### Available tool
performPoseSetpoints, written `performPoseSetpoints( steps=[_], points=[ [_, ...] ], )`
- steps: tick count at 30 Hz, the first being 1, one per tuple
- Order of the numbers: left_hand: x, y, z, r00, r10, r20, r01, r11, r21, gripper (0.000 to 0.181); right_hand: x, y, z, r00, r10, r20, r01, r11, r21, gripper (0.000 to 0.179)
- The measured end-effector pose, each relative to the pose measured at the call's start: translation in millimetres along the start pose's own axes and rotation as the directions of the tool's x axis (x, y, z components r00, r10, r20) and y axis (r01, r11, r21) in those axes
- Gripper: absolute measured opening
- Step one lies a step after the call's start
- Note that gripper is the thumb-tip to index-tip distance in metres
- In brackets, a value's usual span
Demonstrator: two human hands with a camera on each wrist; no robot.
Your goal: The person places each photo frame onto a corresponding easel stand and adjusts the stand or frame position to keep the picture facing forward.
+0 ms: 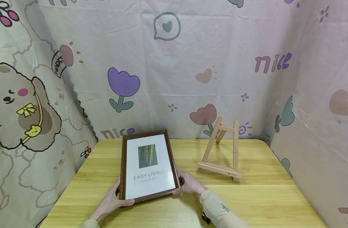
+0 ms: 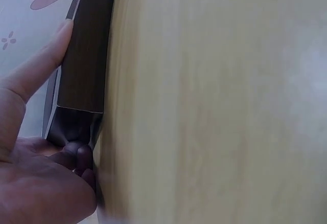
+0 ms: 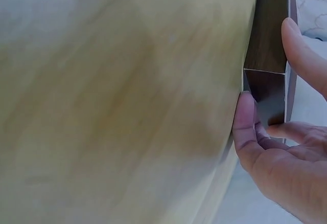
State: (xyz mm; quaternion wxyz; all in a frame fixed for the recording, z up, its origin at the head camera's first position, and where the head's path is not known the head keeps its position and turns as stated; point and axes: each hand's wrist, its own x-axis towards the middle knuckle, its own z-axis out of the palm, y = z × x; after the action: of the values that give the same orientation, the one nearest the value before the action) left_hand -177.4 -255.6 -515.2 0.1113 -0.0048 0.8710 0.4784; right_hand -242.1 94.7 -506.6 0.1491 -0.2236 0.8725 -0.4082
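Note:
A brown picture frame with a white insert lettered "EASY LIVING" and a small green bamboo picture lies tilted slightly on the left half of the table, front side up. At its lower left corner my left hand grips it, thumb along the front edge and fingers at the side. My right hand holds the lower right corner the same way. In the left wrist view the left thumb presses the frame's dark edge, other fingers curled at the corner. The right wrist view shows the right fingers bent at the frame's underside.
A small wooden easel stands right of the picture frame, towards the back of the wood-grain table. Behind and at both sides hangs a printed cloth with flowers and hearts. A small black object shows beneath the right sleeve.

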Motion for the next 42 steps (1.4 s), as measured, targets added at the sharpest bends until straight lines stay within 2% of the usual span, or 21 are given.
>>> performPoseSetpoints(
  steps=[12, 18, 27, 34, 42],
  points=[
    [0.9, 1.9, 2.0, 1.0, -0.003, -0.027, 0.004, 1.0, 0.021, 0.132, 0.2, -3, 1, 1.0, 0.012, -0.021, -0.011, 0.999, 0.038, 0.113],
    [1.7, 2.0, 2.7, 0.998, 0.039, -0.053, -0.039, 0.999, 0.007, 0.132, 0.3, -6, 0, 0.999, 0.003, -0.034, -0.001, 0.998, 0.058, 0.113],
    [0.9, 6.0, 2.4, 0.996, 0.057, -0.066, -0.057, 0.998, 0.004, 0.134, -2.4, -8, -2, 0.998, 0.015, -0.061, -0.01, 0.997, 0.07, 0.113],
    [-1.7, 11.5, 2.3, 0.993, 0.069, -0.096, -0.064, 0.997, 0.048, 0.137, -1.8, -5, -4, 0.997, -0.018, -0.078, 0.025, 0.996, 0.088, 0.113],
    [-2.4, 13.5, 5.2, 0.981, 0.133, -0.138, -0.128, 0.991, 0.042, 0.136, -4.0, -4, -5, 0.994, -0.036, -0.107, 0.044, 0.996, 0.072, 0.114]
  ],
)
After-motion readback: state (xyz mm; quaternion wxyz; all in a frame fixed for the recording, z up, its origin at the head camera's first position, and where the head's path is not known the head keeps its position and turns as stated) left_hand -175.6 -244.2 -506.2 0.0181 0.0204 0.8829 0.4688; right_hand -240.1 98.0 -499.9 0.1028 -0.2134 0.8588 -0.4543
